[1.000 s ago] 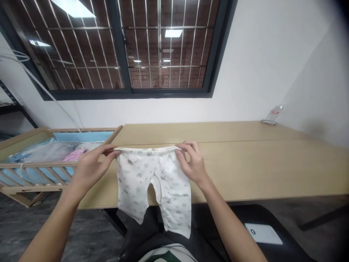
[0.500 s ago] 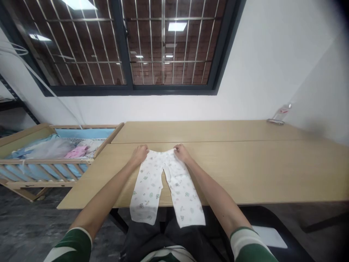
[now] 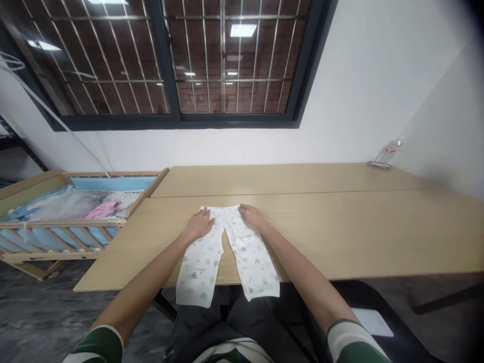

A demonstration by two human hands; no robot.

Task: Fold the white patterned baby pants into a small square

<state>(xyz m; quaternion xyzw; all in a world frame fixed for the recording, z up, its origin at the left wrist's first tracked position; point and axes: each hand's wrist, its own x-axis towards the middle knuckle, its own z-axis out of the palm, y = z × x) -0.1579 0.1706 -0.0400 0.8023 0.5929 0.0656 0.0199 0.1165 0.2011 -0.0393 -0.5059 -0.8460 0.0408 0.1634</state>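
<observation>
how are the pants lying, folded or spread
Spread: the pants have both legs apart, hems reaching past the near edge of the table.

passage: tabletop (image 3: 359, 232) right of pants (image 3: 242, 244) | left: crib (image 3: 60, 223) | back: wall (image 3: 234, 146) | far right: bottle (image 3: 387, 153)

desk (image 3: 359, 227): pale wood, lengthwise seam nearer far edge | white patterned pants (image 3: 248, 252): toward left end, waist inward, both leg ends over near edge | clear bottle (image 3: 389, 153): tilted, by far right corner
</observation>
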